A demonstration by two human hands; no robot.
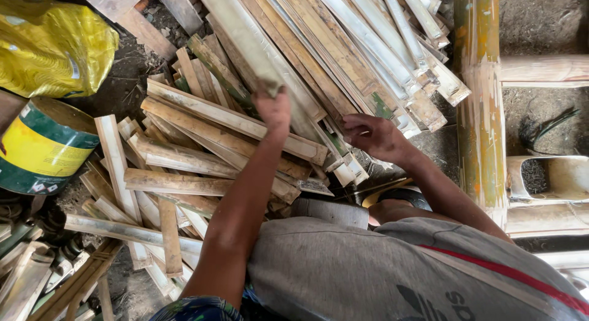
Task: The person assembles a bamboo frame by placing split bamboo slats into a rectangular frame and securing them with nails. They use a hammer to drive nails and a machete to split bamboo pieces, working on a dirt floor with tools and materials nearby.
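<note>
The hands work over a heap of split bamboo on the dirt ground: the left hand [273, 112] is clenched round the near end of one long split bamboo slat [245, 45], which runs up and away toward the top edge of the view, while the right hand [375, 137] rests with curled fingers on the cut ends of the long slat bundle [362, 45], touching them but not clearly gripping any one. The held slat lies along the left side of that bundle, above the pile of short bamboo offcuts [184, 167] spread across the ground to the left. A thick upright bamboo pole [481, 112] stands just right of the bundle, and a green and yellow tin can [43, 146] sits near the left edge under a yellow plastic bag [52, 42]. Judging from the grip, the step in hand is drawing one slat free; the next move calls for a straight pull along its length, with the right hand steadying the neighbours.
</note>
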